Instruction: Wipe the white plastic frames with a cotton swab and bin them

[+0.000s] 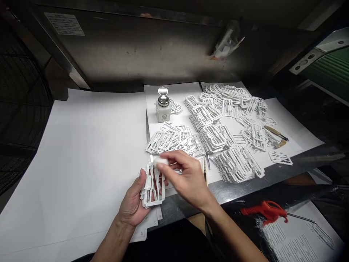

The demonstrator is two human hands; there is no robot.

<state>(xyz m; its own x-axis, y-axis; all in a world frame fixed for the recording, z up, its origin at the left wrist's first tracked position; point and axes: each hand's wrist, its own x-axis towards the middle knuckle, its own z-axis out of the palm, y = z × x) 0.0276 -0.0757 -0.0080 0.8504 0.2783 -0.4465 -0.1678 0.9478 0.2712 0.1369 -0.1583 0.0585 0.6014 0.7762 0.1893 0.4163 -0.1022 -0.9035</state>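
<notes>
Two bare hands meet over the front edge of the bench (229, 191), both forearms cut off below. The left hand (132, 205) supports one small stack of white plastic frames (148, 182), thumb along its side; its other fingers are mostly hidden behind, and the stack's frames cannot be counted. The right hand (189, 178) pinches one white wad (161, 161) between thumb and forefinger at the stack's far end; blur hides whether they touch. Low at the right is one red air gun (268, 211), beside printed sheets (294, 245) cut off by shade. Beyond the right hand, several piles of frames (237, 165) cover the white paper (95, 131), too overlapped to count and partly hidden by that hand. One tan-handled tool (272, 131) lies at their right. One bottle (163, 112), lid raised, stands farther back. The rear wall bears one label (64, 24), unreadable, and one clear bag (226, 43), contents unclear.
</notes>
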